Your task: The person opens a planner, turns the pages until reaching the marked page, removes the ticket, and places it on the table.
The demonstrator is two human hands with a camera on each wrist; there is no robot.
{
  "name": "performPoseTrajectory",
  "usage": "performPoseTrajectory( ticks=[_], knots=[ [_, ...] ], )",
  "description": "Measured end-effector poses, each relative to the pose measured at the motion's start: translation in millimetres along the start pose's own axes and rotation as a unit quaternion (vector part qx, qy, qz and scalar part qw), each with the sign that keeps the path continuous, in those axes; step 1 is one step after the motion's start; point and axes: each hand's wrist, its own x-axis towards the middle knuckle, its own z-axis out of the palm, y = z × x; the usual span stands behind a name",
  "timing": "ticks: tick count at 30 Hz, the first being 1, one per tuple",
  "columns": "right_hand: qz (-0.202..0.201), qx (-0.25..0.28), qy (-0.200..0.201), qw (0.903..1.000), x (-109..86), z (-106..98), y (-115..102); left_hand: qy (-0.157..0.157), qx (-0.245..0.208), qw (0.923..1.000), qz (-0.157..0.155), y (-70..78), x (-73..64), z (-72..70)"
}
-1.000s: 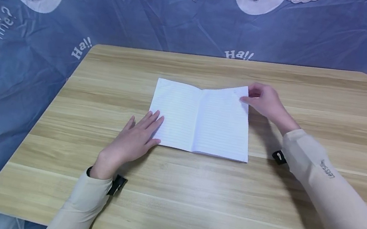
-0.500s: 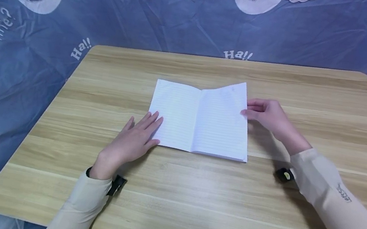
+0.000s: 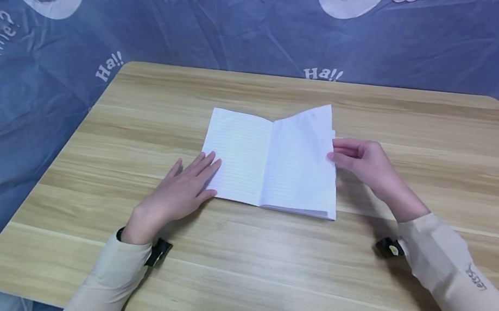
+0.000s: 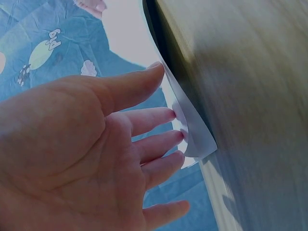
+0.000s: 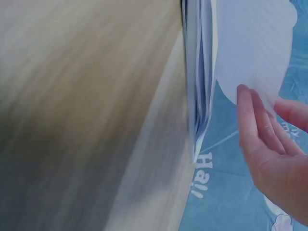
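A lined notebook [image 3: 238, 142] lies spread on the table, its upper right page [image 3: 301, 153] lifted and bowed, with the far corner raised. My left hand [image 3: 178, 187] rests on the lower left corner of the notebook, fingers straight and spread. In the left wrist view, the left fingertips [image 4: 174, 114] touch the page near its edge. My right hand [image 3: 369, 164] pinches the outer edge of the lifted page between thumb and fingers. The right wrist view shows this page [image 5: 255, 48] standing away from the stacked sheets [image 5: 199, 62] underneath.
A wooden table [image 3: 230, 273] with rounded corners carries the notebook near its middle. Behind and to the left hangs a blue printed cloth [image 3: 180, 6]. Each wrist wears a small black device, the right one [image 3: 390, 247] just over the tabletop.
My right hand has slid down along the notebook's right edge, toward the body. The right page's far corner has risen and bent inward. My left hand has stayed put.
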Motion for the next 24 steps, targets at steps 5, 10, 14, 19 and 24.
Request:
performPoseTrajectory(
  ticks=[5,10,14,19,24],
  knots=[
    [-0.029,0.034,-0.011,0.999,-1.7,7,-10,-0.003,-0.001,1.0,-0.001,-1.0,0.2,0.4],
    [-0.053,0.063,-0.02,0.9964,-0.9,16,-22,-0.002,-0.003,1.0,-0.001,-0.3,0.2,-0.1],
    [-0.102,0.116,-0.051,0.9866,3.9,26,-30,0.003,-0.003,1.0,0.001,0.4,0.2,-0.4],
    [-0.157,0.143,-0.099,0.9721,10.3,38,-36,0.004,-0.005,1.0,0.0,1.0,0.6,-0.3],
    [-0.188,0.102,-0.139,0.9669,14.7,51,-34,0.001,-0.004,1.0,-0.008,1.0,1.1,-1.2]
  ],
)
